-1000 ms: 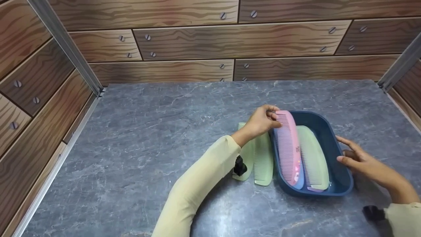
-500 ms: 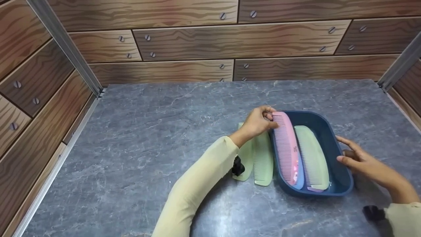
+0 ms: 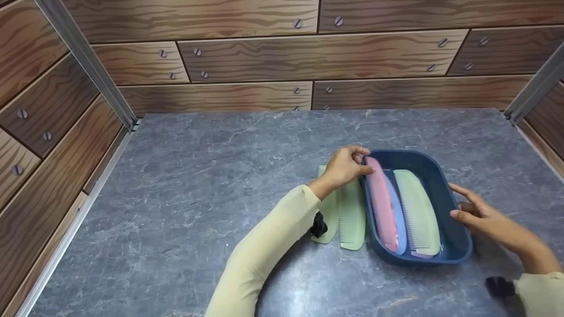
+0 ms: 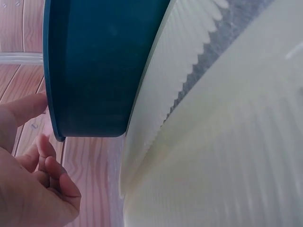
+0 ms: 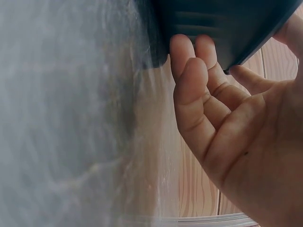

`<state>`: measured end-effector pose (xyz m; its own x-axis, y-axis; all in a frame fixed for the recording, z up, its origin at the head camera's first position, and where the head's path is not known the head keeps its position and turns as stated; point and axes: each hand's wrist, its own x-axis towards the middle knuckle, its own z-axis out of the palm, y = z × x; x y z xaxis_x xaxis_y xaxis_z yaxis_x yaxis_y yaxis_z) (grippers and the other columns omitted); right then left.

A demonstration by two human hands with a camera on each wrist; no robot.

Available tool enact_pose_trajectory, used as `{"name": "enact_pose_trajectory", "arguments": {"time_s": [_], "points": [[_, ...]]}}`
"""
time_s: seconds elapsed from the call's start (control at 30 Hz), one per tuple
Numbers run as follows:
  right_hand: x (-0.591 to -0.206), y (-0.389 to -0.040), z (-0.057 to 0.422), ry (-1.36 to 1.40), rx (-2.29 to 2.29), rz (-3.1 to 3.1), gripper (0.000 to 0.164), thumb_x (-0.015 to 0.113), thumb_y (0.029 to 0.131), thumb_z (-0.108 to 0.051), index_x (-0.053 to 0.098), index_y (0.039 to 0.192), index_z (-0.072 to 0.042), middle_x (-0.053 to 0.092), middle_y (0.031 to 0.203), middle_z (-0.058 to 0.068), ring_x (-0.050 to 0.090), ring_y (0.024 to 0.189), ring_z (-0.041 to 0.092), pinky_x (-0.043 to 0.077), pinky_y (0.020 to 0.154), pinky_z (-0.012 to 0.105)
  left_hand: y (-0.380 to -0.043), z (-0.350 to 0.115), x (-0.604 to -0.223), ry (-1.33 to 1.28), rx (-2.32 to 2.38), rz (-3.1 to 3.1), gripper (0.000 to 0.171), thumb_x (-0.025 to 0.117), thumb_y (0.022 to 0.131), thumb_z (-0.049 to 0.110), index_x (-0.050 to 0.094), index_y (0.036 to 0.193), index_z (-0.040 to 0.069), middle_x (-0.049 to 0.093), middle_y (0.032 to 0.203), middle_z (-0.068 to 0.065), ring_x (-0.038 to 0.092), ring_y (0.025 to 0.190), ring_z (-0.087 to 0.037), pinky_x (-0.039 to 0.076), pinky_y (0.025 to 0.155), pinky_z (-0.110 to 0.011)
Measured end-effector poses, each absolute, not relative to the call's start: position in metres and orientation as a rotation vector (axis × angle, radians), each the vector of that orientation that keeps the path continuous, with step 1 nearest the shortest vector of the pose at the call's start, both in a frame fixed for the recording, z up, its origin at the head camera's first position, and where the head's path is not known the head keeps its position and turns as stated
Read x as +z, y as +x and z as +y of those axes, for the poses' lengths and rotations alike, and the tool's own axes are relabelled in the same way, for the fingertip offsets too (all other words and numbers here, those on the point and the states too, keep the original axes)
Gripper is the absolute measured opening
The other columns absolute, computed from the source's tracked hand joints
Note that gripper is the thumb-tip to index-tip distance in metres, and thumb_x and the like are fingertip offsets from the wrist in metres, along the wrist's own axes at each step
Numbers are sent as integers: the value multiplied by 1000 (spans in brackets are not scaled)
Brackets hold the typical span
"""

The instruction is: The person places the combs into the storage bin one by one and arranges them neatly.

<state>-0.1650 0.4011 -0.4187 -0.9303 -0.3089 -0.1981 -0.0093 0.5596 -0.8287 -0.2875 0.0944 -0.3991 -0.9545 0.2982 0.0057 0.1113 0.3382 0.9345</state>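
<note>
In the head view, my left hand (image 3: pixel 345 168) pinches the far end of a pink comb (image 3: pixel 384 211) inside a dark blue tub (image 3: pixel 458 237). The comb stands tilted along the tub's left wall, teeth to the left. Beside it lies a blue comb (image 3: pixel 398 220), partly covered. Further right in the tub is a pale green comb (image 3: pixel 421 211), with a purple edge (image 3: pixel 423 255) showing under it. My right hand (image 3: pixel 489 220) holds the tub's right side, thumb at the rim; in the right wrist view its curled fingers (image 5: pixel 191 90) touch the outer wall.
Two pale green combs lie on the grey marbled table left of the tub: one nearer (image 3: pixel 352 220), one (image 3: pixel 328 220) partly hidden by my left forearm. Wood-patterned panels (image 3: pixel 246 57) wall the back and sides.
The pink comb has shifted left and turned onto its edge against the tub's left wall, baring more of the blue comb. My right hand keeps its place on the tub.
</note>
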Motion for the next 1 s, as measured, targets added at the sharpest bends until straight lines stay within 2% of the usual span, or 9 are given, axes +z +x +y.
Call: {"name": "enact_pose_trajectory", "arguments": {"time_s": [0.17, 0.23, 0.3, 0.37, 0.53, 0.57, 0.8, 0.9, 1.0], "points": [[-421, -166, 402, -308, -1357, 2456, 67, 43, 103, -14, 1, 155, -19, 55, 115, -2, 61, 96, 0, 55, 74, 27, -287, 91, -398, 393, 1722, 2375, 40, 82, 75, 8, 68, 112, 7, 51, 79, 5, 46, 68, -6, 39, 57, -17], [-421, -166, 403, -313, -1366, 2448, 67, 43, 103, -14, 1, 156, -20, 54, 115, -7, 61, 98, 0, 55, 75, 27, -287, 89, -398, 387, 1741, 2353, 40, 81, 75, 8, 68, 113, 7, 51, 79, 5, 46, 67, -6, 40, 55, -18], [-421, -166, 403, -306, -1360, 2452, 68, 44, 103, -15, 1, 156, -19, 54, 117, -2, 60, 98, -1, 55, 75, 27, -288, 87, -398, 387, 1766, 2324, 40, 81, 76, 8, 68, 113, 7, 52, 81, 4, 47, 68, -7, 42, 55, -18], [-421, -166, 403, -293, -1350, 2457, 68, 44, 103, -16, 0, 156, -18, 54, 123, 11, 60, 99, -2, 55, 75, 28, -288, 84, -398, 394, 1789, 2296, 40, 81, 76, 8, 68, 113, 6, 51, 82, 4, 48, 69, -7, 46, 59, -21], [-421, -166, 402, -275, -1345, 2458, 68, 43, 104, -18, -2, 155, -16, 41, 134, 36, 58, 100, -4, 55, 77, 28, -291, 80, -399, 409, 1793, 2283, 41, 81, 76, 11, 67, 115, 8, 54, 88, 3, 50, 77, -7, 47, 64, -21], [-421, -166, 402, -271, -1335, 2459, 69, 43, 104, -19, -3, 155, -17, 40, 135, 38, 57, 100, -6, 54, 77, 28, -291, 78, -399, 412, 1781, 2295, 42, 81, 76, 12, 67, 115, 9, 55, 89, 3, 50, 78, -8, 44, 62, -19], [-419, -167, 402, -242, -1267, 2470, 72, 42, 104, -23, -8, 155, -15, 30, 139, 45, 49, 101, -11, 52, 81, 34, -295, 70, -401, 432, 1769, 2294, 45, 81, 77, 14, 65, 119, 10, 62, 103, -6, 54, 89, -10, 44, 67, -20], [-419, -167, 402, -242, -1275, 2465, 72, 42, 104, -23, -8, 155, -15, 31, 139, 45, 50, 101, -11, 52, 80, 30, -296, 66, -401, 442, 1762, 2284, 47, 80, 78, 15, 64, 121, 10, 62, 115, -13, 56, 97, -15, 45, 70, -20], [-420, -166, 402, -242, -1287, 2459, 72, 42, 104, -23, -8, 155, -16, 31, 139, 44, 50, 101, -11, 51, 79, 26, -296, 63, -401, 451, 1744, 2297, 47, 80, 79, 16, 63, 122, 10, 61, 120, -16, 56, 96, -15, 45, 71, -21]]}}
